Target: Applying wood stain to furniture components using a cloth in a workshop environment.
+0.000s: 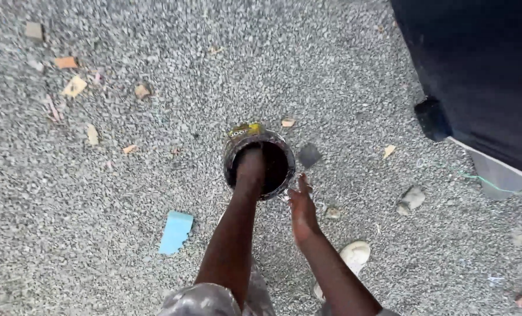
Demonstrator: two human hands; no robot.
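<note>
A dark round can (286,153) with a yellow patch on its far rim stands on the gravel ground. My left hand (250,162) reaches down inside the can, so its fingers are hidden by the dark contents. My right hand (301,206) rests against the can's near right rim, fingers extended along the outside.
A large dark object (483,76) fills the upper right. A blue scrap (176,232) lies left of my arm, a grey stone (411,199) to the right. A pale shoe (354,256) shows below my right arm. Orange and tan scraps (73,86) are scattered upper left.
</note>
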